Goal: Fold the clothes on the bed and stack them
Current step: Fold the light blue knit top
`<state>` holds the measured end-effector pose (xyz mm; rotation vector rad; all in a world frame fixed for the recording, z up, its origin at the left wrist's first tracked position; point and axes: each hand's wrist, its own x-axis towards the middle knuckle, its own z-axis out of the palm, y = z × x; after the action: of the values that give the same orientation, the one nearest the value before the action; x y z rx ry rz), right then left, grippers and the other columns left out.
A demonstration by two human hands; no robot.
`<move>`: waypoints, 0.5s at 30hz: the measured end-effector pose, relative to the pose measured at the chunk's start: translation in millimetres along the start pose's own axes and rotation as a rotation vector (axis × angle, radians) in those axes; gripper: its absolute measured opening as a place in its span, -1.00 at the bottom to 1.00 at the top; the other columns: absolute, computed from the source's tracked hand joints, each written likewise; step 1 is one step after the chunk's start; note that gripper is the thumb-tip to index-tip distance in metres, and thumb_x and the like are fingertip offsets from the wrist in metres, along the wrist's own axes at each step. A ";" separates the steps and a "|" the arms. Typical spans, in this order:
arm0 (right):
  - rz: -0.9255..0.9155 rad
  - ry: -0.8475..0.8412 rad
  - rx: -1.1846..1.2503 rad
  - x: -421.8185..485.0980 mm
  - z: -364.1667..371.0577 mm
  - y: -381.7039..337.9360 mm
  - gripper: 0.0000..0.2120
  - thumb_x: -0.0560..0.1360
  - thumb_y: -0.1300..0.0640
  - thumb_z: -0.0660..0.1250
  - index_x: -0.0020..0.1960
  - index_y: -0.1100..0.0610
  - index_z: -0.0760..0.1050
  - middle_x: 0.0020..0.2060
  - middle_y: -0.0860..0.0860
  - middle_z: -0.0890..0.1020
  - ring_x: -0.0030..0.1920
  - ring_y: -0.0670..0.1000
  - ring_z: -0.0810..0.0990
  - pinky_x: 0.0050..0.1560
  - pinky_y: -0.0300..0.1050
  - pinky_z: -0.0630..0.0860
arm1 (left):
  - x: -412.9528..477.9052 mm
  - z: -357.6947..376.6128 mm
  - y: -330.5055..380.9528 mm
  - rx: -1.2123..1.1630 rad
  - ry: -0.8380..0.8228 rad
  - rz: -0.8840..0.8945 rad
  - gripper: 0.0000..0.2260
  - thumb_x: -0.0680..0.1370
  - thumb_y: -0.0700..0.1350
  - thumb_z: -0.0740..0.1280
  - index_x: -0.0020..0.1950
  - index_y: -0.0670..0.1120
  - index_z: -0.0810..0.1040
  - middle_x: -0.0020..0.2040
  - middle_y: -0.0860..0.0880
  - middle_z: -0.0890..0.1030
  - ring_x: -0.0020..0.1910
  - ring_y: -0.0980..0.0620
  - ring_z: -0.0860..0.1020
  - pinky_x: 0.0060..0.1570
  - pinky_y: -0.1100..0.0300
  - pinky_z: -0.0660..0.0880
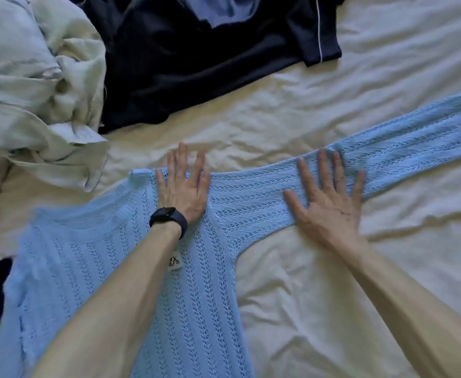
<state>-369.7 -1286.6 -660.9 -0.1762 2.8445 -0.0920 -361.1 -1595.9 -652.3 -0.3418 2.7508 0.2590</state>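
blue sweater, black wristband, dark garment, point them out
blue sweater (202, 309), head view, on its knit body
black wristband (168, 221), head view, on the band's top
dark garment (169, 64), head view, on its middle

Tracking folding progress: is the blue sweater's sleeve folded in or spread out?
Spread out: the sleeve lies flat across the bedsheet, away from the sweater's body, under the right hand.

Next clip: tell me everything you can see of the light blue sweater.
The sweater is light blue openwork knit with a ribbed neckline and a small white label. It lies flat on the cream bed sheet, one sleeve stretched out to the right. The left hand presses flat near the shoulder, the right hand on the sleeve.
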 end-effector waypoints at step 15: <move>-0.700 -0.119 -0.012 -1.5 9.7 -205.5 -0.41 0.69 -0.25 -0.15 0.67 -0.11 -0.12 0.66 -0.08 -0.12 0.64 -0.06 -0.21 0.57 0.22 -0.34 | -158.8 56.6 -66.6 -0.085 0.088 -0.203 -0.44 0.64 0.30 -0.11 0.62 0.23 -0.15 0.64 0.11 -0.22 0.61 0.06 -0.25 0.51 -0.21 -0.26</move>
<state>-342.6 -1490.5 -653.2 -1.1246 2.5305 -0.1981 -180.9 -1614.8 -655.0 -0.6648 2.7689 0.3147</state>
